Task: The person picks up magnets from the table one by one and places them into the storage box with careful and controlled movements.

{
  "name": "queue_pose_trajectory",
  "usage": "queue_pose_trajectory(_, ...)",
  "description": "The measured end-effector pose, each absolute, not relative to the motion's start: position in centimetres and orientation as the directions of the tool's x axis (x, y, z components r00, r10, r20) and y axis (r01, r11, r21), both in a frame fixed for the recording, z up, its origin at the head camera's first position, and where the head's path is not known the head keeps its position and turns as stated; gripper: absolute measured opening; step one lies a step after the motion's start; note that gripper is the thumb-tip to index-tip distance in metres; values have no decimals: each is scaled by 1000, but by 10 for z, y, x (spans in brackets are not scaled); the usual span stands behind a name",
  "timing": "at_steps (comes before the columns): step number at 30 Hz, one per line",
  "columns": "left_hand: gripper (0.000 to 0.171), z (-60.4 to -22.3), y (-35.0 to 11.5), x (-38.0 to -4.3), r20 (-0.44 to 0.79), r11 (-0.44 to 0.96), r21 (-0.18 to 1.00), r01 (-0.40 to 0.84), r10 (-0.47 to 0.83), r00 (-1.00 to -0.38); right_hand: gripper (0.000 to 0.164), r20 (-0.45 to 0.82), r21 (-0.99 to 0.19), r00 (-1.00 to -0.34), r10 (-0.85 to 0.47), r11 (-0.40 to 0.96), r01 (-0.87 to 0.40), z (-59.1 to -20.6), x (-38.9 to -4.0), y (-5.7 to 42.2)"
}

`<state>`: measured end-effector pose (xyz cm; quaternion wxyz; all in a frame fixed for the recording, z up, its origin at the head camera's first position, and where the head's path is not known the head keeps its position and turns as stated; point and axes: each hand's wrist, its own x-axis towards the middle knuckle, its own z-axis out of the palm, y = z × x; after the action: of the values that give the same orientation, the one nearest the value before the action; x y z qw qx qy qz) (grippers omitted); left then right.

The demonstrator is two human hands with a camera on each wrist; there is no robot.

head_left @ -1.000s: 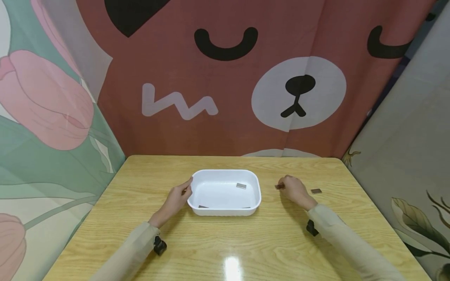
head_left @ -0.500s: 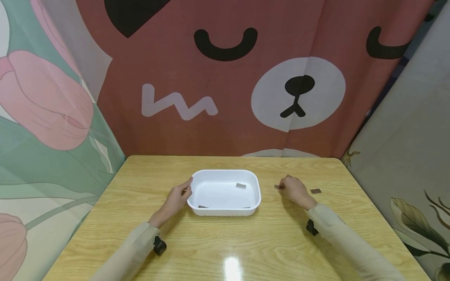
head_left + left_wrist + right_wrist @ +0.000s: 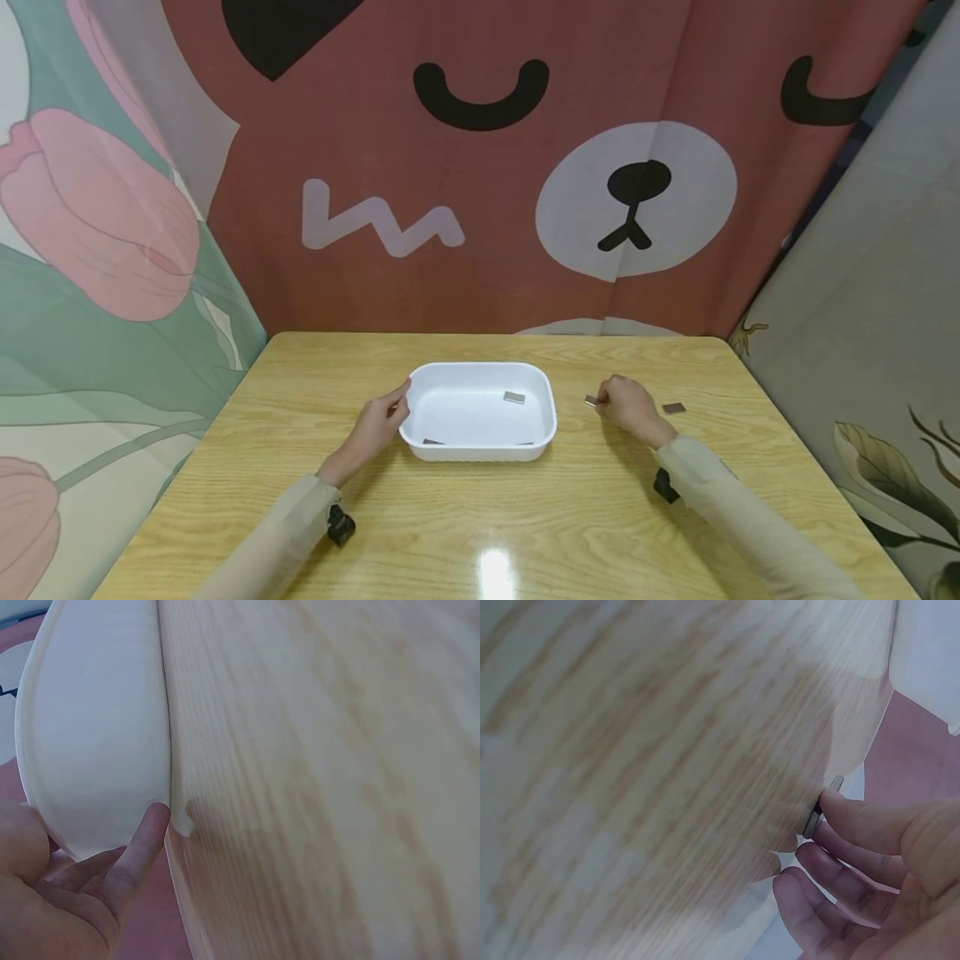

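Observation:
At the left end of a white rectangular plastic tray (image 3: pixel 480 452), my left hand (image 3: pixel 381 421) grips the rim. In the left wrist view one of its fingers (image 3: pixel 142 844) lies against the outer wall, near the tabletop. To the right of the tray, my right hand (image 3: pixel 628 407) pinches a small flat rectangular metal piece (image 3: pixel 814 819) between thumb and fingertips, close over the table. A similar piece (image 3: pixel 514 397) lies inside the tray, and a dark one (image 3: pixel 432 442) shows at the tray's near left. Another dark piece (image 3: pixel 674 408) lies on the table, right of the right hand.
The wood-grain table (image 3: pixel 450 517) carries all of this. Behind it hangs a cloth (image 3: pixel 487 275) printed with a bear's face, and patterned curtains (image 3: pixel 112 217) stand at both sides. Each wrist wears a small black camera (image 3: pixel 341 525).
The metal piece in my right fingers has turned from a dark look to a bright silvery one, and less of it shows. My left hand and the tray have stayed put.

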<state>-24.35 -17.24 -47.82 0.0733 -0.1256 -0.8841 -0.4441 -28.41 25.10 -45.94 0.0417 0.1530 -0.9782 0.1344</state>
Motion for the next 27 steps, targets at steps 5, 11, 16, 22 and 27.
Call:
queue_pose_trajectory(5, 41, -479, -172, -244, 252, 579, 760, 296, 158, -955, 5, 122, -253, -950, -288, 916, -310, -462, -286, 251)
queue_pose_trajectory(11, 41, -479, -172, -244, 255, 583, 756, 298, 156, -954, 4, 127, -251, -950, -287, 917, -310, -463, -289, 251)
queue_pose_trajectory(16, 41, -478, -172, -242, 250, 575, 765, 291, 152, -956, 5, 123, -253, -949, -289, 916, -311, -462, -288, 251)
queue_pose_trajectory(22, 41, -478, -171, -242, 255, 566, 770, 294, 150, -955, 6, 110, -272, -943, -313, 903, -331, -461, -288, 251)
queue_pose_trajectory(27, 41, -478, -172, -242, 268, 560, 771, 304, 148, -952, 6, 58, -303, -950, -308, 901, -311, -460, -289, 252)
